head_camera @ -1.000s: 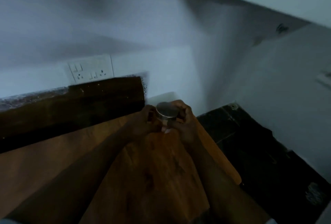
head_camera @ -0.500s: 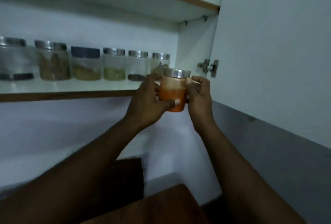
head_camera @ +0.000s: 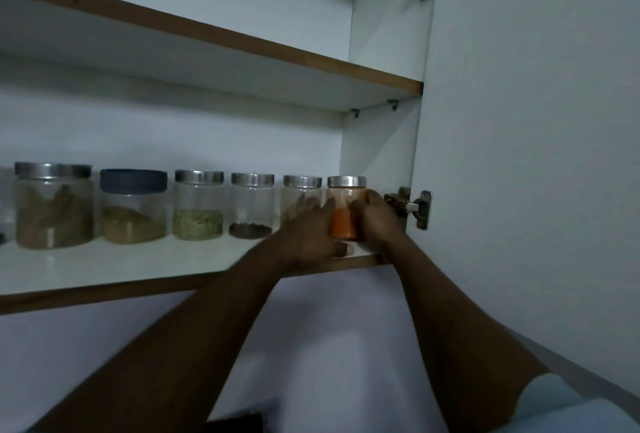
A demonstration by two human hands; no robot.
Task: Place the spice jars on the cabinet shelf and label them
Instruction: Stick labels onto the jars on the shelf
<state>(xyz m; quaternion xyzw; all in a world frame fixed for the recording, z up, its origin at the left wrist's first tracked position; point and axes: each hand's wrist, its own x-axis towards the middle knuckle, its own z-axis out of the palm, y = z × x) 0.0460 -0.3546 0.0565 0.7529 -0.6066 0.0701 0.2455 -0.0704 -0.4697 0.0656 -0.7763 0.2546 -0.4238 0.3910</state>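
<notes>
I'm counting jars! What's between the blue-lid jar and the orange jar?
Head view shows three jars: the green jar, the dark jar, and a brown jar partly behind the left hand.

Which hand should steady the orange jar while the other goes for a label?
Left, probably. The left hand wraps the front of the orange jar, thumb at its base. The right hand sits between jar and cabinet side, beside the hinge; withdraw that one.

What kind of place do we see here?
Probably a home kitchen: a wall cabinet with its door open, a white shelf, and a row of spice jars on it.
</notes>
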